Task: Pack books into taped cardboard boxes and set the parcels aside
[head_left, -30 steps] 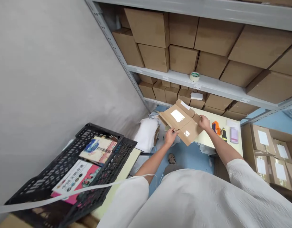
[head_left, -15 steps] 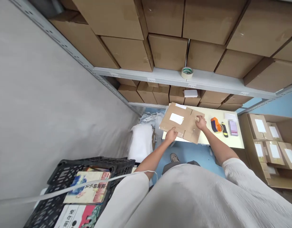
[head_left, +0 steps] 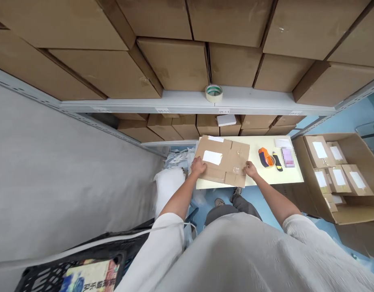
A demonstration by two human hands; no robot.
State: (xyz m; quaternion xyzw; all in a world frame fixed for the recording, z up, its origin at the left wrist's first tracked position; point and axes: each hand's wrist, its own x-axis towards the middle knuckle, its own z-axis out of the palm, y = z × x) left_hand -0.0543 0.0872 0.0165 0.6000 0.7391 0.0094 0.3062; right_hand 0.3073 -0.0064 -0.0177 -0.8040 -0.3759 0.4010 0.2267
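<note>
A flattened cardboard box (head_left: 217,168) with white labels and bits of clear tape lies over the left part of the pale yellow table (head_left: 281,177). My left hand (head_left: 198,166) grips its left edge, fingers closed on the cardboard. At the opposite edge, my right hand (head_left: 250,168) pinches the cardboard between thumb and fingers. To the right of that hand are an orange tape dispenser (head_left: 265,157), a black and yellow utility knife (head_left: 277,161) and a purple item with a blurred surface (head_left: 287,157).
Shelves (head_left: 187,104) stacked with brown boxes stand ahead, with a tape roll (head_left: 214,93) on the ledge. A large carton (head_left: 323,202) holding several labelled boxes is at right. A black crate (head_left: 53,275) with books is at lower left, near white bags (head_left: 168,184).
The flattened box has turned and come down flatter over the table. My left hand has moved to its left edge, and my right hand has slid from its face to its right edge.
</note>
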